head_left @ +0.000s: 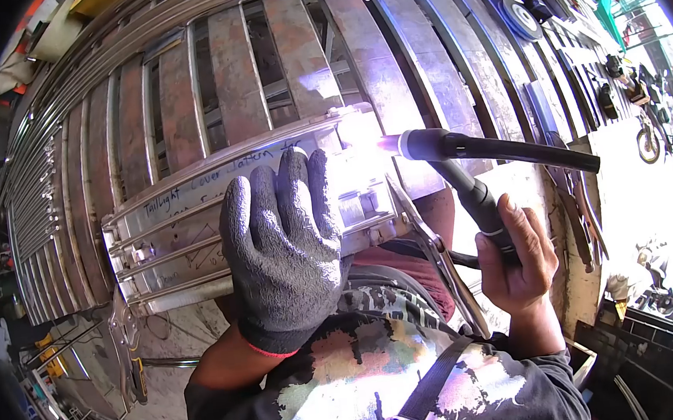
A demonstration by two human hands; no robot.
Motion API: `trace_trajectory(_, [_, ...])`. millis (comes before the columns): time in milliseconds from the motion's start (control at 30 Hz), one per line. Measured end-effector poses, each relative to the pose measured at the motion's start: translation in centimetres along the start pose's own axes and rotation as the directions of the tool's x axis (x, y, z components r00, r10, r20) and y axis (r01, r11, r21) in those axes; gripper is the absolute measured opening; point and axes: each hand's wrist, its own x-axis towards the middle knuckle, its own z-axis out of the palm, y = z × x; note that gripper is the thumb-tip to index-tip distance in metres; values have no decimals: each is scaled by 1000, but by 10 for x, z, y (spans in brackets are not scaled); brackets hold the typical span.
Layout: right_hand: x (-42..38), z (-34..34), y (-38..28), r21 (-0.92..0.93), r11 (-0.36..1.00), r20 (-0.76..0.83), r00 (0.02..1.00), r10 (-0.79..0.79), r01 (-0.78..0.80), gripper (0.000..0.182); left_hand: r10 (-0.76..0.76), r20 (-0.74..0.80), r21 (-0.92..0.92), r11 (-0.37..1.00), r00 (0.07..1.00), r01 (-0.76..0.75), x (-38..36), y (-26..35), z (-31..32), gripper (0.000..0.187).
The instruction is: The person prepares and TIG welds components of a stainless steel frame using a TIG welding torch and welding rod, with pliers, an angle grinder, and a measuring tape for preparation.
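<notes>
My right hand (523,262), bare, is closed around the handle of a black TIG welding torch (475,190). The torch head points left, and a glaring white light hides the spot in front of its tip. My left hand (285,246), in a grey knit glove, lies palm down with fingers stretched out over a shiny metal frame (172,292) of parallel bars. Between the bars shows a plate (191,192) with handwriting that includes "TailLight Cover Pattern". Locking pliers (431,242) sit at the frame's right end, and another clamp (124,320) is at its left end.
The frame rests at the near edge of a slatted metal workbench (240,66). Long metal rods (51,195) lie along the bench's left side. A round disc (520,19) and several tools lie at the right. Bright daylight floods the floor (638,183) at the right.
</notes>
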Motion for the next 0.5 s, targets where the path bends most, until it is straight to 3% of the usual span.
trace_trajectory(133, [-5, 2, 3, -25, 999, -46, 998, -32, 31, 69, 12, 26, 3, 1000, 1000, -12, 0, -1, -2, 92])
trace_trajectory(167, [-6, 2, 3, -43, 998, -70, 997, -41, 38, 70, 10, 67, -110, 994, 998, -2, -1, -1, -6, 103])
trace_trajectory(267, [-7, -2, 3, -98, 994, -116, 991, -65, 54, 71, 46, 32, 0, 999, 998, -46, -2, -3, -3, 112])
trace_trajectory(500, [-18, -7, 1, -59, 998, -111, 993, -45, 39, 66, 26, -25, -41, 999, 999, -27, -3, -3, 5, 106])
